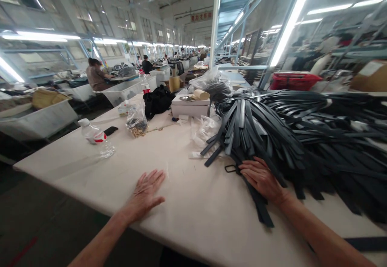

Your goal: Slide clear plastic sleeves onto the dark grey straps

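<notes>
Straps (263,128) on right of table (187,210); bottle (99,137) on left; bag (136,118) between bottle and box (190,110).

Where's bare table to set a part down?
Between the left hand and the right hand, down to the near edge of the table; also between the left hand and the clear bottle. Crowded: the right side, under the black straps, and the back, with the white box, black bundle and bagged small parts.

Pale tbl (187,206) w/ blk straps (290,138), btl (98,137), box (190,108)
</notes>
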`<action>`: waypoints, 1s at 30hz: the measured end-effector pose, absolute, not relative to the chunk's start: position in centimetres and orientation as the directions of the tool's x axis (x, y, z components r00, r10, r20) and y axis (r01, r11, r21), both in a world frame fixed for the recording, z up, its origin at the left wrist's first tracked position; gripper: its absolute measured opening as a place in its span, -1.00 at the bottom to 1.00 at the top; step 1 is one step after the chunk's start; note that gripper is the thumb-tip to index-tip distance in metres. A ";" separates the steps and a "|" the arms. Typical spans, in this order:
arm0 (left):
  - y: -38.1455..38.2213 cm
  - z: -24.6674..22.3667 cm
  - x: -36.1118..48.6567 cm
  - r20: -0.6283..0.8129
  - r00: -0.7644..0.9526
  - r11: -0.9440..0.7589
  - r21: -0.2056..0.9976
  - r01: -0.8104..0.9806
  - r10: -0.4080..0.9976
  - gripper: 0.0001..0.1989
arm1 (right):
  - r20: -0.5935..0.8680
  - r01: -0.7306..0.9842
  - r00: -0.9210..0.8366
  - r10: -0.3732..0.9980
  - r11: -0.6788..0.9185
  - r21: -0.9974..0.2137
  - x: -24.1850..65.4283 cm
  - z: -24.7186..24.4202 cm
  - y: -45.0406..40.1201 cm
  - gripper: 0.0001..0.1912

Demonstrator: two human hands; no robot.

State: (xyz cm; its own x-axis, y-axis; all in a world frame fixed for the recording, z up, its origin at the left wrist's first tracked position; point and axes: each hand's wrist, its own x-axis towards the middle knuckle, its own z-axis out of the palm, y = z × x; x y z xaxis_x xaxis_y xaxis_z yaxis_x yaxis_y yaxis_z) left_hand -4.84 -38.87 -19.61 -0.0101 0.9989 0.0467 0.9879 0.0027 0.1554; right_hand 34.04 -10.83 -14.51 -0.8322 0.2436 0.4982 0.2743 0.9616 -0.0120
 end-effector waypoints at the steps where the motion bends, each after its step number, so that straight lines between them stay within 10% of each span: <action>1: -38.9 -19.6 -4.9 0.068 -0.023 0.013 0.144 0.989 0.997 -0.18 | 0.503 0.281 -0.826 0.254 0.959 -0.023 34.1 -14.6 -10.9 -0.80; 17: -32.9 -13.3 -4.3 0.357 -0.357 0.259 0.294 0.920 0.863 -0.60 | 0.551 0.289 -0.782 0.292 0.953 -0.095 34.5 -15.2 -10.9 -0.84; 30: -13.2 -13.7 -0.4 0.310 0.094 -0.124 0.076 0.989 0.946 -0.70 | 0.521 0.301 -0.781 0.346 0.938 -0.172 34.6 -15.0 -10.8 -0.82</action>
State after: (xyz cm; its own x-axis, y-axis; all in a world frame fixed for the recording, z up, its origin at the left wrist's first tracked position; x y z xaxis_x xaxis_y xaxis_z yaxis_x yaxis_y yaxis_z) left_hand -0.43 -13.25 -13.69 0.0943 0.9462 0.3096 0.9894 -0.1236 0.0765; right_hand 34.62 -10.84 -14.96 -0.7807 0.3457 0.5205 0.3006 0.9381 -0.1721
